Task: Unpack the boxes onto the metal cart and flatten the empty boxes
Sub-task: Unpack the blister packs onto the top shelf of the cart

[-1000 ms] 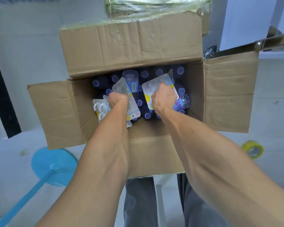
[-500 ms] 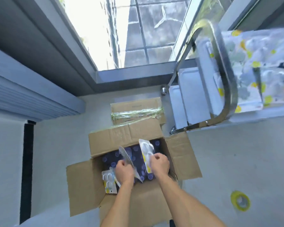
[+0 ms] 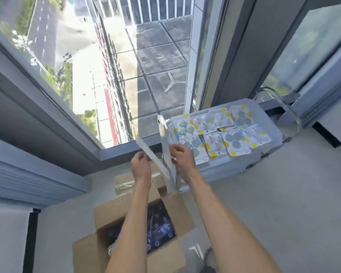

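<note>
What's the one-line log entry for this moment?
left hand: holds blister pack | right hand: holds second pack | open box: bottles remain | cart: packs laid

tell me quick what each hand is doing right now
Left hand: grips a flat clear-plastic blister pack.
Right hand: grips another flat blister pack.

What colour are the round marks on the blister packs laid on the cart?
Yellow, on pale cards, as the blister packs on the metal cart show in the head view.
</note>
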The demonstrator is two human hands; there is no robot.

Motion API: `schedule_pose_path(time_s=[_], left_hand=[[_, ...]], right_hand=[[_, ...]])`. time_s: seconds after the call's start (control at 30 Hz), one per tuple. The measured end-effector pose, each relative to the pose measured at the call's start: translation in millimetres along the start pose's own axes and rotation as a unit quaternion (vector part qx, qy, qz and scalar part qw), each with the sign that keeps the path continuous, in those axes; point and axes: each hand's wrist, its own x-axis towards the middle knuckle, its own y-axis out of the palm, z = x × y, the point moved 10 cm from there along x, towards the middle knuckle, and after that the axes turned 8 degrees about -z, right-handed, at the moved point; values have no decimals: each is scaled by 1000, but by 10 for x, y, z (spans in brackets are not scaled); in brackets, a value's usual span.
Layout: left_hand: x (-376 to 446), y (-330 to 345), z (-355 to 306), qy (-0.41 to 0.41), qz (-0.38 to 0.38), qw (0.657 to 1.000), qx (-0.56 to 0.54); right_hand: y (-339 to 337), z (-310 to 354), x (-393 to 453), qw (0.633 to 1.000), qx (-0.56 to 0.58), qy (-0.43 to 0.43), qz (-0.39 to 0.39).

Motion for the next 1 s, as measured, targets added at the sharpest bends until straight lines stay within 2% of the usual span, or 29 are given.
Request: schedule_pose_path(time_s=[0.1, 0.2, 0.27, 0.33, 0.4, 0.53, 0.63, 0.73, 0.8, 0.9, 1.0], left_hand=[[-534, 538, -687, -5, 40, 991, -127], [-1011, 990, -1066, -49, 43, 953, -295], [-1373, 1369, -1210, -71, 97, 919, -374], [-1752, 1687, -1381, -70, 165, 899, -398], [-1951, 1914, -1483, -48, 196, 905, -375], [-1914, 2324, -1395, -13, 199, 935, -293], [-1814, 2640, -1252, 8, 169, 956, -240], [-1625, 3019, -1041, 28, 99, 979, -173], [-1452, 3340, -847, 24, 66, 992, -105], [-1152, 3689, -559, 26, 4, 1000, 2], [-836, 4135, -509, 18, -30, 997, 62]], right_hand=[[-635, 866, -227, 997, 74, -27, 15], [-1306, 1526, -419, 987, 145, -64, 34], [-1709, 1859, -540, 983, 157, -86, 48], [-2157, 2048, -548, 980, 175, -88, 27], [-2614, 2139, -467, 976, 200, -82, -19], [-3190, 2176, -279, 967, 243, -79, -14], [-3573, 2026, 71, 966, 248, -69, -34], [-3865, 1816, 592, 977, 206, -41, -38], [-4112, 1660, 995, 986, 138, -20, -93], [-4457, 1500, 1514, 973, 62, 12, -221], [-4534, 1531, 2159, 958, 35, 12, -283]])
